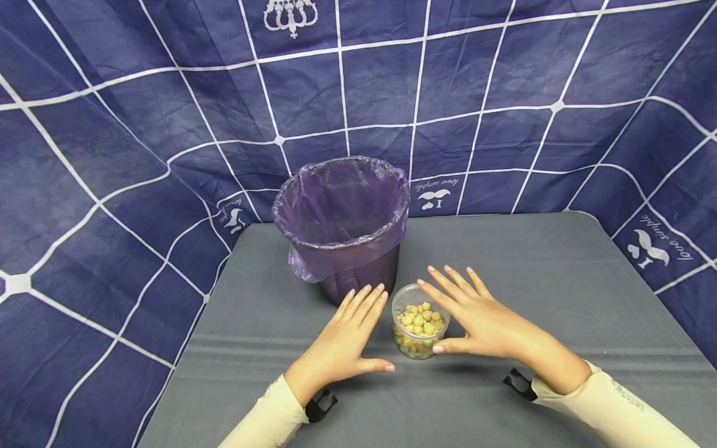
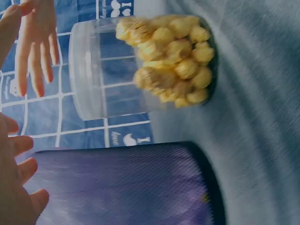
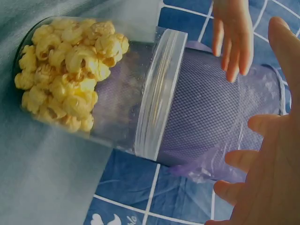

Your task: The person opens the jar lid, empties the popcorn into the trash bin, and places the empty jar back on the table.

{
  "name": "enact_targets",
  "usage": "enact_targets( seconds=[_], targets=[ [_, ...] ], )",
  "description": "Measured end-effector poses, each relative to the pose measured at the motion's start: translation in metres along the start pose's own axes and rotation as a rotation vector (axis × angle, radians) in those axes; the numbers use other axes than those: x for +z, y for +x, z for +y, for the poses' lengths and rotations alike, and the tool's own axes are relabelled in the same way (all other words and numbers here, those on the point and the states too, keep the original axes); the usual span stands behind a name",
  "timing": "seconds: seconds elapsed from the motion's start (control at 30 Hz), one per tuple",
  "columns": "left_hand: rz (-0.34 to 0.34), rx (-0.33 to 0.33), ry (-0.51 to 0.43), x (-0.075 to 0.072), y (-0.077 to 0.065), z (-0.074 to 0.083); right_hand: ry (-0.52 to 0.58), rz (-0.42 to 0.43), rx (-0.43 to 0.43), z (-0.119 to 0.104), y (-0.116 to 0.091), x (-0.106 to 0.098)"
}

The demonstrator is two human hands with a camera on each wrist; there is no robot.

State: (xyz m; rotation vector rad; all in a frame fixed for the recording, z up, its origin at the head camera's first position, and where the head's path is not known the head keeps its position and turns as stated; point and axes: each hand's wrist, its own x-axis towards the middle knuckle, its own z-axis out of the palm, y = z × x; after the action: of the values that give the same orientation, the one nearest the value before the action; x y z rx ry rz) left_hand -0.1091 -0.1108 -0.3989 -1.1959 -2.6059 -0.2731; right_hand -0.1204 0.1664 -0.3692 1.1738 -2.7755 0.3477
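A clear plastic jar [image 1: 419,336] stands upright on the grey table, partly filled with yellow popcorn [image 1: 420,319]. No lid shows on its rim in the head view. My left hand [image 1: 351,339] hovers left of the jar, fingers straight and thumb spread, holding nothing. To the jar's right is my right hand [image 1: 476,317], also with straight, spread fingers; in the head view its thumb and index finger overlap the jar's edge. Both wrist views show the jar [image 2: 140,70] apart from the near hand, with popcorn [image 3: 70,70] heaped at its bottom.
Behind the left hand stands a dark mesh waste bin [image 1: 364,277] lined with a purple plastic bag [image 1: 347,205]. A blue curtain with white grid lines [image 1: 381,87] hangs behind and beside the grey-covered table [image 1: 504,249]. Black straps sit at both wrists.
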Motion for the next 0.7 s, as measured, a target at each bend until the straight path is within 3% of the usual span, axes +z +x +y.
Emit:
enact_targets(
  seconds=[0.2, 0.7],
  targets=[
    [0.06, -0.055, -0.098, 0.02, -0.006, 0.0, 0.06, -0.024, 0.017, 0.0, 0.006, 0.011],
    [0.015, -0.209, -0.24, 0.066, -0.019, 0.009, 0.131, -0.034, 0.02, -0.002, 0.014, 0.037]
  ],
)
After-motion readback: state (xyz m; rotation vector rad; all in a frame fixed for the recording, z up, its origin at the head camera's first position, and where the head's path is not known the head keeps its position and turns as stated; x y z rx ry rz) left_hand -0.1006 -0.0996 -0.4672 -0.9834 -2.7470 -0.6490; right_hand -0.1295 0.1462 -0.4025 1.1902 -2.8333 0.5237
